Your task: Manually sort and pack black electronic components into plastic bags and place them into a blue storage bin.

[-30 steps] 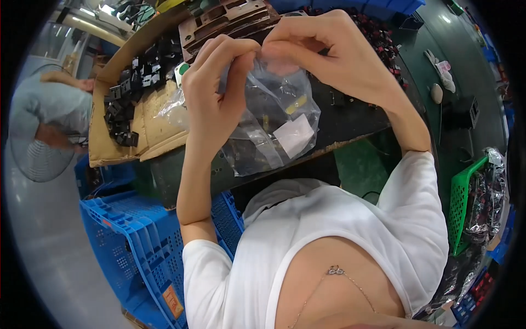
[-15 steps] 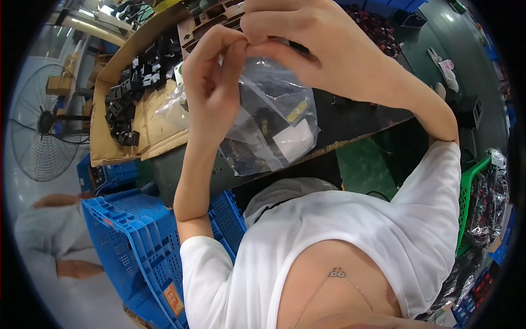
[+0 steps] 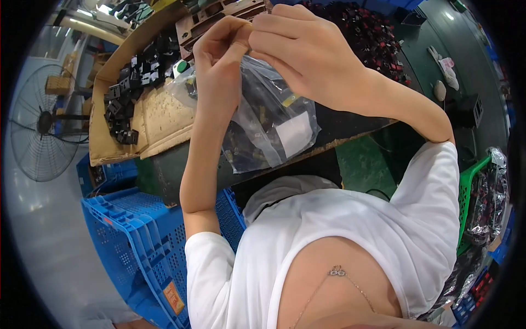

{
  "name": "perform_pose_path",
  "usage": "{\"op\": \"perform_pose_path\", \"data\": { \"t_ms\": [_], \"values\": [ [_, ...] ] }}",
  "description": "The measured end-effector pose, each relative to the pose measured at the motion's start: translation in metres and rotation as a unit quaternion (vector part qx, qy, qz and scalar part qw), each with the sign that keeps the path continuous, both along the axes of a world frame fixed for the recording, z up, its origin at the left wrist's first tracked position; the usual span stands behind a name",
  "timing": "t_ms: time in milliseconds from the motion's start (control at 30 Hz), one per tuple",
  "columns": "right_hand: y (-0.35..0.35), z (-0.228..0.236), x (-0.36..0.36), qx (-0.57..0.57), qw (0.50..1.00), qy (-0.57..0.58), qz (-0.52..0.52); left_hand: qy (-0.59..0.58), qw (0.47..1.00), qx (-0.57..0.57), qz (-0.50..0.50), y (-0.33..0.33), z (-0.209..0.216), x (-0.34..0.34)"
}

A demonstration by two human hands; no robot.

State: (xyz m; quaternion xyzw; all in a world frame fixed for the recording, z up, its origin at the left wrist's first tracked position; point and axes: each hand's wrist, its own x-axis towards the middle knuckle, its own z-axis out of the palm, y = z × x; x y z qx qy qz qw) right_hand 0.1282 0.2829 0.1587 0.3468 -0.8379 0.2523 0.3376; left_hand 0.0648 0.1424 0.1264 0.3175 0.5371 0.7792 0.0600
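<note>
My left hand (image 3: pixel 219 66) and my right hand (image 3: pixel 309 52) meet above the workbench, fingertips touching. Both are closed in a pinch; whatever sits between the fingers is too small or hidden to make out. Below them a clear plastic bag (image 3: pixel 255 126) lies on the dark bench, with small brass-coloured pieces and a white paper inside. Just beyond the hands stands a reddish-brown metal fixture (image 3: pixel 219 21), partly covered by my fingers. A green round button (image 3: pixel 181 67) shows beside my left hand.
On the left, an open cardboard box (image 3: pixel 164 118) holds several black parts (image 3: pixel 126 101). Small red-and-black parts (image 3: pixel 364 35) are heaped at the far right. A blue crate (image 3: pixel 123 219) stands beside my left arm, a green basket (image 3: pixel 466 192) at my right, and a fan (image 3: pixel 46 120) farther left.
My right hand has come down a little from the top edge, and my left has shifted slightly right. The fingertips remain together. A person at the left has moved mostly out of view.
</note>
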Motion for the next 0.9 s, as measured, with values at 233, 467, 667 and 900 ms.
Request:
{"op": "perform_pose_path", "data": {
  "t_ms": [233,467,667,900],
  "values": [
    [0.006,-0.015,-0.005,-0.009,0.994,0.101,-0.027,0.03,0.996,-0.082,-0.015,-0.018,0.006,-0.003],
    [0.011,-0.011,0.013,-0.052,0.994,-0.1,0.012,0.107,0.959,-0.247,-0.083,-0.036,0.019,0.012],
    [0.013,-0.007,0.013,-0.084,0.99,-0.111,0.027,0.249,0.935,-0.252,0.007,-0.032,0.014,0.025],
    [0.01,0.016,0.023,0.111,0.982,-0.154,-0.014,0.344,0.901,-0.223,0.143,-0.023,0.006,0.046]
  ]
}}
